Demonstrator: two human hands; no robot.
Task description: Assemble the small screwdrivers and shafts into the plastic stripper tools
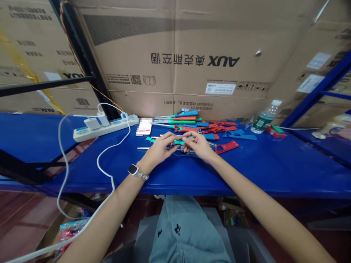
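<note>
Green plastic piece (179,142), small and short, sits between your hands, just above the glossy blue tabletop (109,168), in front of slim metal-rod tools with red, blue and green plastic handles (184,122). Your left hand (160,147) is drawn into a pinch on one end; your right hand (201,146) curls in with fingertips closed on the other, its exact grip partly hidden. It looks light, stiff and somewhat slippery, so hold it by the ends and press gently, since thin plastic might crack. Right of your right hand lies a flat red plastic shell (229,147).
</note>
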